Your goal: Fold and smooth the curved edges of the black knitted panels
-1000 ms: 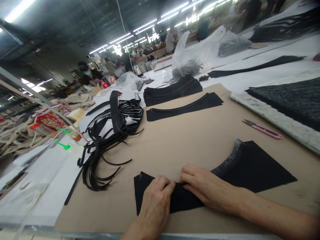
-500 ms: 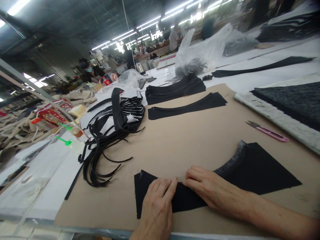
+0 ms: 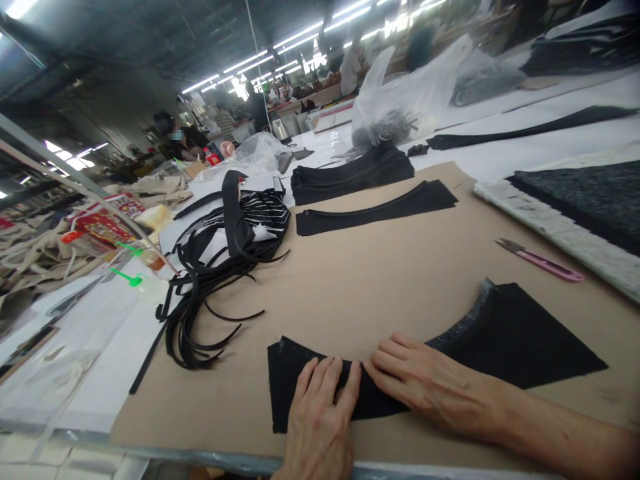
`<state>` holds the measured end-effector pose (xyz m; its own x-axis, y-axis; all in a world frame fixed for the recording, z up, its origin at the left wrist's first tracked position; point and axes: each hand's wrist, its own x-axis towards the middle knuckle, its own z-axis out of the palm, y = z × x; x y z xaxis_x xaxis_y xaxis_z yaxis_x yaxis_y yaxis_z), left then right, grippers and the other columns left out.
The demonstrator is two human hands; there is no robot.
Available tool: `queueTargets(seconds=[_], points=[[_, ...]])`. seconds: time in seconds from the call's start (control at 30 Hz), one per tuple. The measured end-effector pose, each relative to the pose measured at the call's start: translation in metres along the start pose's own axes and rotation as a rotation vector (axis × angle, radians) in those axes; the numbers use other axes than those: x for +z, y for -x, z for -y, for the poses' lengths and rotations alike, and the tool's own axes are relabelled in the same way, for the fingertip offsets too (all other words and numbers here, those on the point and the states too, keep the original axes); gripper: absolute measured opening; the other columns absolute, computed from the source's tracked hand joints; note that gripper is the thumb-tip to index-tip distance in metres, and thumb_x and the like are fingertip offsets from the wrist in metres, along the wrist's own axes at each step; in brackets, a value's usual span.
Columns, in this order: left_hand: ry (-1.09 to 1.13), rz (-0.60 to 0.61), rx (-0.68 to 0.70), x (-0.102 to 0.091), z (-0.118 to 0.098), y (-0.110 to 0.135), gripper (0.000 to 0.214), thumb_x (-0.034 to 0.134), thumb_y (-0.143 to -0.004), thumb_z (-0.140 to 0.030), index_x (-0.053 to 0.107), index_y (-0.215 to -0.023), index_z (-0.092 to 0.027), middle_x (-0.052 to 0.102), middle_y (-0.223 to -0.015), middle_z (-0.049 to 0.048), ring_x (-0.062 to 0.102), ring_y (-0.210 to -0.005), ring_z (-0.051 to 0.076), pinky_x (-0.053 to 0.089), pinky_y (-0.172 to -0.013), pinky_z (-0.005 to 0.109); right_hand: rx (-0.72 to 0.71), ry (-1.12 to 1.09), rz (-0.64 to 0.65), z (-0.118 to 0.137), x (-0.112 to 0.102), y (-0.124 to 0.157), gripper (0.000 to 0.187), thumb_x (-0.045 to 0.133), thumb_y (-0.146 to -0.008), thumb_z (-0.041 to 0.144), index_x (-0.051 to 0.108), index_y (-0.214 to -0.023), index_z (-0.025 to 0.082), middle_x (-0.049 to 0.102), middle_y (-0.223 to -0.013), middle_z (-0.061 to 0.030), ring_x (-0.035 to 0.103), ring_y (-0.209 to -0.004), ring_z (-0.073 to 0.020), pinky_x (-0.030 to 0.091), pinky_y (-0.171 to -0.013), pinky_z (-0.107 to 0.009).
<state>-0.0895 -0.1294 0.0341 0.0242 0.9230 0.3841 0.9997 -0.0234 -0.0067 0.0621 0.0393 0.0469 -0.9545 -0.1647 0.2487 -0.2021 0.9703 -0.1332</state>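
Observation:
A curved stack of black fabric pieces (image 3: 505,340) lies on brown paper (image 3: 380,267) near the table's front edge. My left hand (image 3: 320,417) rests flat on the stack's left part, fingers stretched out and together. My right hand (image 3: 425,383) lies flat on the stack's middle, fingers extended toward the left hand, fingertips almost touching it. Neither hand grips anything.
A pink-handled thread snipper (image 3: 543,261) lies to the right. Black curved fabric pieces (image 3: 373,210) and a taller stack (image 3: 350,175) sit farther back. A tangle of black strips (image 3: 220,267) lies to the left. Plastic bags (image 3: 410,100) and grey padding (image 3: 575,213) are beyond. People work in the background.
My left hand has opened from a curled pinch to lie flat on the fabric. Both hands have slid slightly toward the table's front edge.

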Motion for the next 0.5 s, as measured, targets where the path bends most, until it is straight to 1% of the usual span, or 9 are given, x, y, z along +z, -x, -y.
queueTargets(seconds=[0.13, 0.23, 0.3, 0.4, 0.43, 0.5], points=[[-0.078, -0.046, 0.040, 0.001, 0.000, 0.003, 0.054, 0.041, -0.079, -0.010, 0.055, -0.130, -0.018, 0.066, -0.118, 0.0092, 0.057, -0.112, 0.021, 0.036, -0.102, 0.036, -0.014, -0.001, 0.025, 0.000, 0.001, 0.001, 0.020, 0.043, -0.091, 0.007, 0.059, -0.102, 0.014, 0.058, -0.095, -0.0075, 0.047, -0.080, -0.0206, 0.040, -0.076, -0.037], [-0.063, -0.079, 0.040, 0.002, 0.001, 0.005, 0.052, 0.040, -0.081, -0.010, 0.055, -0.130, -0.017, 0.065, -0.121, 0.0070, 0.056, -0.115, 0.019, 0.033, -0.104, 0.034, 0.034, -0.044, 0.031, 0.000, 0.003, -0.002, 0.024, 0.045, -0.088, 0.005, 0.057, -0.106, 0.015, 0.058, -0.092, -0.0061, 0.049, -0.080, -0.0208, 0.042, -0.076, -0.036], [0.006, -0.085, 0.039, 0.000, 0.005, 0.006, 0.052, 0.038, -0.082, -0.009, 0.052, -0.132, -0.015, 0.065, -0.122, 0.0054, 0.056, -0.116, 0.017, 0.029, -0.107, 0.033, 0.133, -0.110, 0.035, 0.001, 0.001, -0.007, 0.028, 0.047, -0.086, 0.004, 0.055, -0.109, 0.017, 0.058, -0.093, -0.0051, 0.052, -0.083, -0.0208, 0.043, -0.079, -0.037], [0.143, -0.053, 0.021, -0.007, 0.018, 0.005, 0.049, 0.035, -0.087, -0.005, 0.050, -0.132, -0.017, 0.066, -0.119, 0.0030, 0.057, -0.113, 0.014, 0.025, -0.109, 0.032, 0.331, -0.242, 0.073, 0.001, -0.007, -0.015, 0.029, 0.052, -0.085, 0.010, 0.051, -0.114, 0.017, 0.059, -0.106, -0.0082, 0.055, -0.096, -0.0232, 0.043, -0.089, -0.040], [0.180, -0.035, -0.009, -0.010, 0.023, 0.005, 0.046, 0.036, -0.089, -0.006, 0.051, -0.130, -0.018, 0.067, -0.116, 0.0023, 0.058, -0.111, 0.013, 0.026, -0.108, 0.033, 0.384, -0.281, 0.093, 0.001, -0.010, -0.017, 0.028, 0.055, -0.085, 0.013, 0.051, -0.113, 0.016, 0.059, -0.109, -0.0097, 0.055, -0.100, -0.0244, 0.043, -0.090, -0.040], [0.239, 0.001, -0.093, -0.014, 0.031, 0.003, 0.037, 0.042, -0.091, -0.008, 0.055, -0.123, -0.021, 0.068, -0.109, 0.0013, 0.059, -0.107, 0.014, 0.029, -0.105, 0.035, 0.444, -0.344, 0.152, 0.000, -0.017, -0.020, 0.026, 0.059, -0.083, 0.018, 0.053, -0.109, 0.016, 0.060, -0.108, -0.0106, 0.057, -0.099, -0.0256, 0.044, -0.088, -0.040]])
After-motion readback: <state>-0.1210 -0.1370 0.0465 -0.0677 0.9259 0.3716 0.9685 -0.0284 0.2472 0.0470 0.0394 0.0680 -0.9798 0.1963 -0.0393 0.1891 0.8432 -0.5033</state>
